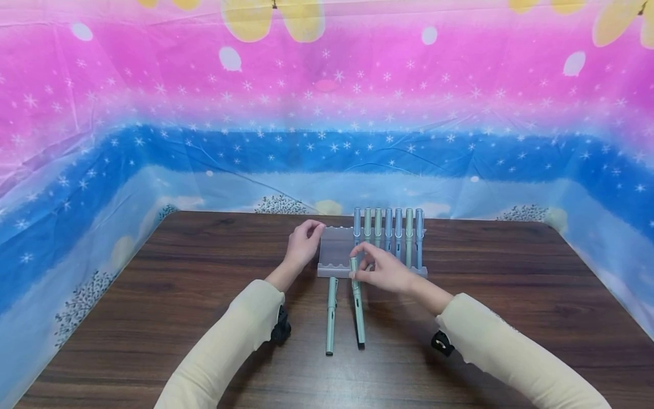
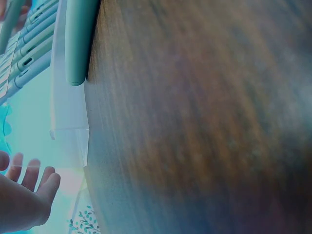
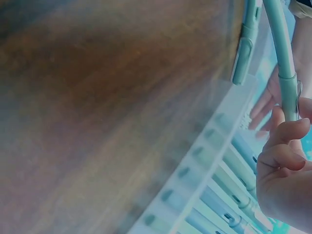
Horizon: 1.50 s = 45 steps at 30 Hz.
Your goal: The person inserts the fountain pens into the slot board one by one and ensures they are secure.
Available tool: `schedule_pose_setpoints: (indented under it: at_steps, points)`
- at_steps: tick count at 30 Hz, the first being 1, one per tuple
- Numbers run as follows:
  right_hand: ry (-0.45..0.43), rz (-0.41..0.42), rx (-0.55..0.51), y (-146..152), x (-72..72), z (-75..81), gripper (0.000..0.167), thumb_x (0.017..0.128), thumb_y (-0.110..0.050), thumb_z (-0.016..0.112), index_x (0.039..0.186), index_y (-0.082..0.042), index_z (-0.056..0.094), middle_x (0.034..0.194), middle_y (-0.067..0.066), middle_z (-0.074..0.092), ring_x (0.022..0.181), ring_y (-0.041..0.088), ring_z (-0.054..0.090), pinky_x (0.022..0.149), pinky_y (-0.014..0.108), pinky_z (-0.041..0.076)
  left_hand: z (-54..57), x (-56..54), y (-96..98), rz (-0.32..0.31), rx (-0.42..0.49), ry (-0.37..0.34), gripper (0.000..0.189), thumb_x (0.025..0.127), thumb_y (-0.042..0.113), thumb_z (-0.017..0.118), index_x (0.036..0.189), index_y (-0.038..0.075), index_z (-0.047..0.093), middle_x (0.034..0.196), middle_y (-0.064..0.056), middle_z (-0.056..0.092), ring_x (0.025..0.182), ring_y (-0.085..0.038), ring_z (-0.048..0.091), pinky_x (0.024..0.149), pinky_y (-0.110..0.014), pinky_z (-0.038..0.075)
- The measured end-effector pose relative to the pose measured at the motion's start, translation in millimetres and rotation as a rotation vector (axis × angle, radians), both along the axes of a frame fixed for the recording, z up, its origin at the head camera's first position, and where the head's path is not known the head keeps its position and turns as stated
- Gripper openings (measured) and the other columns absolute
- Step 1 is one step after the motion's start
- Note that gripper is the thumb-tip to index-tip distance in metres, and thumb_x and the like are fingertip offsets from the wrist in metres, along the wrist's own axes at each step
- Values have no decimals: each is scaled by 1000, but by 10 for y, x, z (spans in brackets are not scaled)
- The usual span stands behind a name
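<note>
My right hand (image 1: 380, 270) pinches a green pen (image 1: 359, 318) near its clipped cap. The pen slants down in front of the rack, its far end low over the table. A second green pen (image 1: 331, 318) lies on the table to its left, cap toward the rack. My left hand (image 1: 301, 244) is at the left side of the clear pen rack (image 1: 334, 247). In the left wrist view, the fingers of the left hand (image 2: 34, 195) are spread and loosely bent beside the rack's end; contact is hard to make out.
Several blue and green pens (image 1: 389, 221) stand side by side in the right part of the rack. The dark wood table (image 1: 230, 244) extends around it. A printed pink and blue cloth (image 1: 327, 147) hangs behind the table and along its sides.
</note>
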State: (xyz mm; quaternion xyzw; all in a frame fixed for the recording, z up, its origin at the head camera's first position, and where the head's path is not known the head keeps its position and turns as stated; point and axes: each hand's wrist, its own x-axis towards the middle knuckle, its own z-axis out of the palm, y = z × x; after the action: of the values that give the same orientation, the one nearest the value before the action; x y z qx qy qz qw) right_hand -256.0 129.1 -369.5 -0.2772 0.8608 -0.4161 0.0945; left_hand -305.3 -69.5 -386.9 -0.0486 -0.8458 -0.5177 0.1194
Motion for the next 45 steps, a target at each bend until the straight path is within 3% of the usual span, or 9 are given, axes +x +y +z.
schedule_pose_setpoints:
  at_steps: [5,12,19,25,28,38,45]
  points:
    - [-3,-16,-31,17,-23,83,34,82,-19,62,112,-18,45,80,3,59,64,30,55,56,35,46,8,5,-6,-2,-1,2,23,92,21,48,100,4,61,98,-9,60,92,-22,53,81,-36,41]
    - [76,-25,-48,20,-46,164,35,83,-21,62,114,-16,44,80,2,59,61,26,55,51,33,44,-1,13,-13,-9,4,-1,23,92,20,48,101,3,60,101,-10,59,94,-23,52,81,-37,41]
    - [167,-36,-94,-45,99,425,33,83,-9,61,113,-7,46,80,9,58,56,28,53,48,33,42,6,15,-9,-11,12,-2,23,92,21,48,101,4,60,100,-9,59,94,-23,52,81,-37,41]
    - [207,-76,-105,7,-139,264,35,83,-19,62,115,-17,45,81,2,57,55,27,54,47,33,44,1,17,-16,-18,20,-3,23,92,21,48,101,4,60,99,-10,59,94,-23,52,81,-37,41]
    - [216,-98,-125,3,-171,278,36,83,-18,62,115,-17,45,83,3,56,57,32,56,49,34,46,-1,21,-18,-22,22,2,23,92,20,48,101,3,60,100,-10,59,95,-23,52,81,-37,41]
    - [335,-154,-124,-15,-280,378,36,83,-18,62,115,-17,46,82,2,56,54,18,52,50,32,44,-9,7,-12,-15,15,-5,23,92,21,48,101,4,60,100,-9,59,96,-22,52,81,-36,41]
    - [345,-179,-148,-12,-350,381,36,83,-18,62,116,-18,46,83,2,57,55,18,54,48,33,43,-19,2,-11,-13,15,1,23,92,21,48,101,4,60,100,-10,59,95,-23,52,81,-36,41]
